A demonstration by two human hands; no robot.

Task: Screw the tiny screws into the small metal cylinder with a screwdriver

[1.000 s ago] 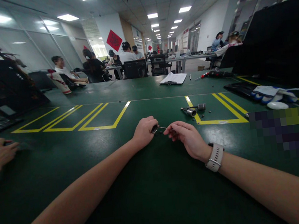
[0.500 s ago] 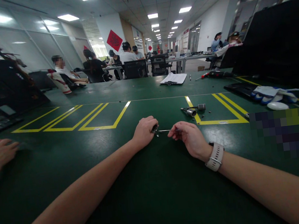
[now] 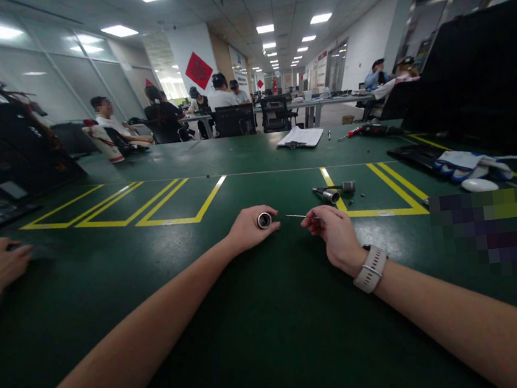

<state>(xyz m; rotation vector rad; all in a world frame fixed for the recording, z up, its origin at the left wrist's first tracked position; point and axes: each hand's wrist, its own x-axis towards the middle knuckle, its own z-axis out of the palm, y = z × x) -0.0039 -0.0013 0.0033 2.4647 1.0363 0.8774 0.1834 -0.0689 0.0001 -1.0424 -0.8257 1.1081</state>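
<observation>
My left hand (image 3: 246, 228) is closed around a metal cylinder (image 3: 258, 221), whose round open end faces me. To its right, my right hand (image 3: 332, 230) pinches a thin-shafted metal tool (image 3: 294, 216). The shaft points left, its tip a short gap away from the cylinder; the handle is hidden in my fingers. Beyond my right hand, two similar metal cylinders with narrow dark stems (image 3: 332, 196) (image 3: 348, 187) lie on the green table (image 3: 254, 319). A tiny dark part (image 3: 362, 194) lies beside them.
Another person's hand (image 3: 0, 264) rests at the left edge. Yellow tape (image 3: 168, 221) marks the table. A clipboard with papers (image 3: 301, 137), a red-and-black tool (image 3: 368, 130), gloves (image 3: 474, 163) and a white mouse (image 3: 479, 184) lie further back and right. Dark equipment stands at both sides.
The cylinder in my left hand has turned so its open end faces me. My right hand has drawn the tool slightly right and away, leaving a gap between tip and cylinder.
</observation>
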